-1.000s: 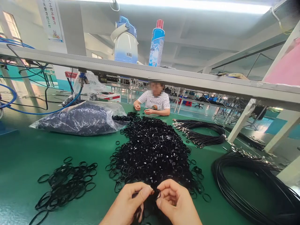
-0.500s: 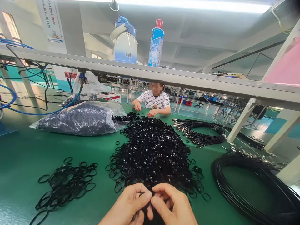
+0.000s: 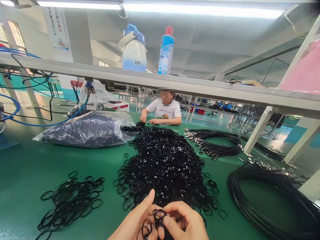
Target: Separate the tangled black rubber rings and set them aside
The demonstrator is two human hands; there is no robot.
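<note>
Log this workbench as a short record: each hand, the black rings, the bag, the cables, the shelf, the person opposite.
Left hand: thumb raised, black rings against its fingers
Right hand: thumb pressed on black rings beside the left hand
Large ring pile: beyond both hands, on the green tabletop
Small ring pile: left of the large one
Clear plastic bag: lying down, dark contents
Black cable coils: two at right
Shelf: jug and red-capped spray can
Person opposite: striped shirt, hands near the pile's far end
</note>
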